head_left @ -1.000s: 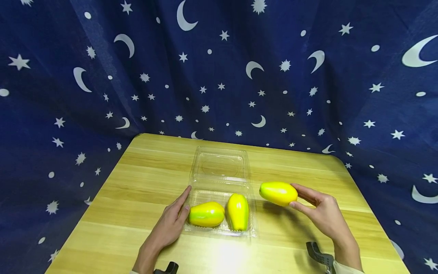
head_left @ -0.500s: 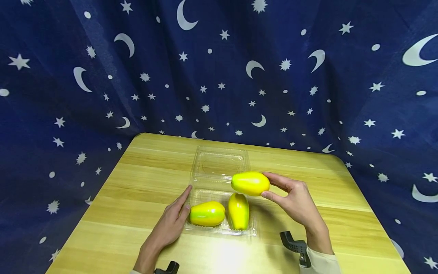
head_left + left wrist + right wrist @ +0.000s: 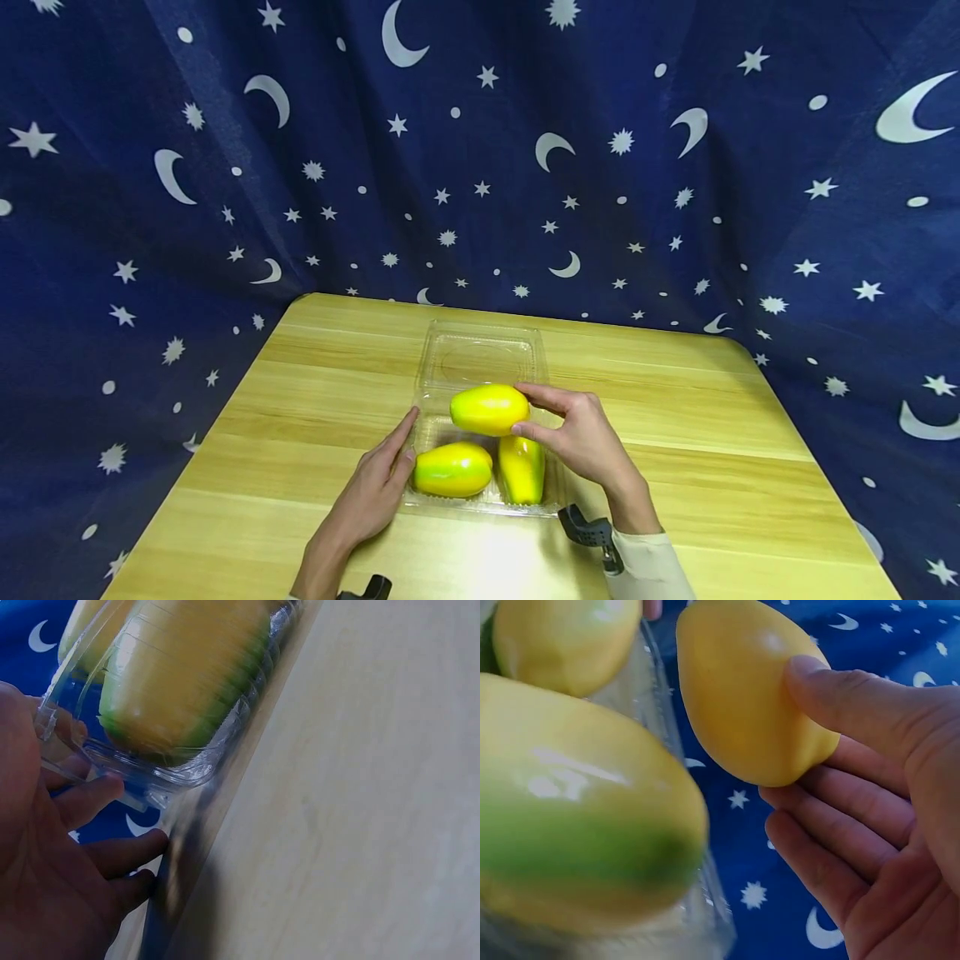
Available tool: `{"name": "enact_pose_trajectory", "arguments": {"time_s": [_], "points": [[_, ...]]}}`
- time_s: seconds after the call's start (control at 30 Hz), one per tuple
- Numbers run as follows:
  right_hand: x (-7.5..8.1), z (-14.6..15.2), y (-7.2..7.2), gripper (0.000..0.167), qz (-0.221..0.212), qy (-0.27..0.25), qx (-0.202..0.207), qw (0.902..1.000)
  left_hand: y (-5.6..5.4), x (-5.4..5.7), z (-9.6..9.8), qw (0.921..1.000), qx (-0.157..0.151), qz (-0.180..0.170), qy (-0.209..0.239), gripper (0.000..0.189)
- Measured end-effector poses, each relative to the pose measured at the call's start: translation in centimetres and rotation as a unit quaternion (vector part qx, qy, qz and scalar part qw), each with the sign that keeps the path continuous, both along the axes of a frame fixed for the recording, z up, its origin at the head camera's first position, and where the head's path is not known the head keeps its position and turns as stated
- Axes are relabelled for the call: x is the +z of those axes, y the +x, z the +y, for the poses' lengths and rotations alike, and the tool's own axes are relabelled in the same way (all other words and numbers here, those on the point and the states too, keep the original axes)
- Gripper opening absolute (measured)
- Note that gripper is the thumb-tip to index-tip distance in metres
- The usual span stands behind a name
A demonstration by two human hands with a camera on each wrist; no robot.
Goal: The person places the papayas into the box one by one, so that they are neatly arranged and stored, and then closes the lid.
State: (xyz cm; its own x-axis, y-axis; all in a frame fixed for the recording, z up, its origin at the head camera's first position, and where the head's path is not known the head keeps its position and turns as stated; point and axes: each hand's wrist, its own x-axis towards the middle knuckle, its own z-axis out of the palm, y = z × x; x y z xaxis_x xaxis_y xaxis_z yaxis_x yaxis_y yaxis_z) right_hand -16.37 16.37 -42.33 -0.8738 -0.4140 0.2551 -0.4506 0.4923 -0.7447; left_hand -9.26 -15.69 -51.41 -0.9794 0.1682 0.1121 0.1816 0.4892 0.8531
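In the head view, my right hand (image 3: 581, 433) pinches a glossy yellow-green papaya (image 3: 489, 409) by its right end, thumb in front and fingers behind. It is raised over the back part of a clear plastic clamshell container (image 3: 525, 510). Two similar fruits lie inside: one papaya (image 3: 453, 470) sideways at the left, another papaya (image 3: 522, 471) lengthwise at the right, its far end hidden by the held one. My left hand (image 3: 371, 487) holds the container's left edge between thumb and fingers; in the left wrist view the fingers (image 3: 94, 799) reach the clear rim.
The container's clear lid (image 3: 483, 354) lies folded back, away from me, on the wooden table (image 3: 660, 392). A dark blue curtain (image 3: 480, 150) with moons and stars hangs behind the table. Dark wrist mounts (image 3: 588, 531) show near both wrists.
My right hand has carried the papaya leftward from beside the container to above it. The left hand and the two papayas inside have stayed in place.
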Motion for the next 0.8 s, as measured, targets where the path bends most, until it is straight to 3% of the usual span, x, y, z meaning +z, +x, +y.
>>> {"name": "enact_pose_trajectory", "arguments": {"time_s": [0.27,0.8], "points": [[-1.5,-2.7,-0.6,0.052,-0.026,0.034,0.006,0.9991,0.0,0.0,0.0,0.9999,0.001,-0.013,0.004,0.061],[-3.1,-5.3,-0.7,0.049,-0.019,0.078,0.004,0.9967,0.0,0.0,0.1,1.0,-0.002,-0.01,0.001,0.062]]}}
